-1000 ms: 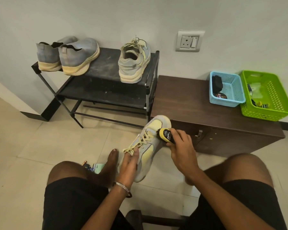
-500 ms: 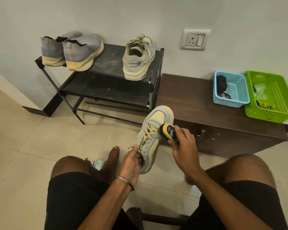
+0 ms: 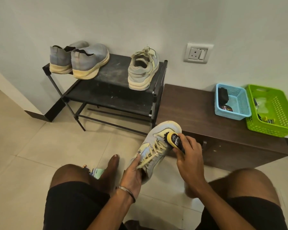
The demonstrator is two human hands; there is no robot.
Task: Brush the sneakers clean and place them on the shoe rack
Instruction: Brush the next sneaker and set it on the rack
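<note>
Person sits w/ a pale grey-yellow sneaker [image 3: 154, 150] held up between the knees, toe pointing away and a bit right, toward the dark wood cabinet [image 3: 198, 110]; heel end sits in the left hand [image 3: 133, 175]. Long axis runs from that hand up to the toe, diagonal, low-left to high-right. Left hand grips the heel/collar area, thumb up along the laces. Right hand [image 3: 189, 156] is curled round a yellow-backed brush [image 3: 174, 138], bristles pressed on the toe-box side of the sneaker, just past the laces. So the brush hand is nearer the toe, the holding hand nearer the heel; judging from that, the next strokes go along the shoe's length, toe to mid.

Shoe rack [image 3: 116, 87] stands ahead-left, against the wall, well apart from the held shoe. On its top shelf: the matching sneaker [image 3: 142, 70], heel toward the camera, at the right end; a grey slip-on pair [image 3: 80, 59] at the left end. Free spot looks to be between them, beside the mate. Probably the left hand is nearer for the reach.

On the cabinet's top, far right: blue basket [image 3: 231, 113] w/ dark items, green basket [image 3: 273, 125] touching it. Wall socket [image 3: 198, 53] above. Bare foot [image 3: 112, 165] on the tiled floor [image 3: 32, 155], some small items partly hidden by the left knee; can't tell what. Nothing obvious blocks the path to the rack except its right-end post.
</note>
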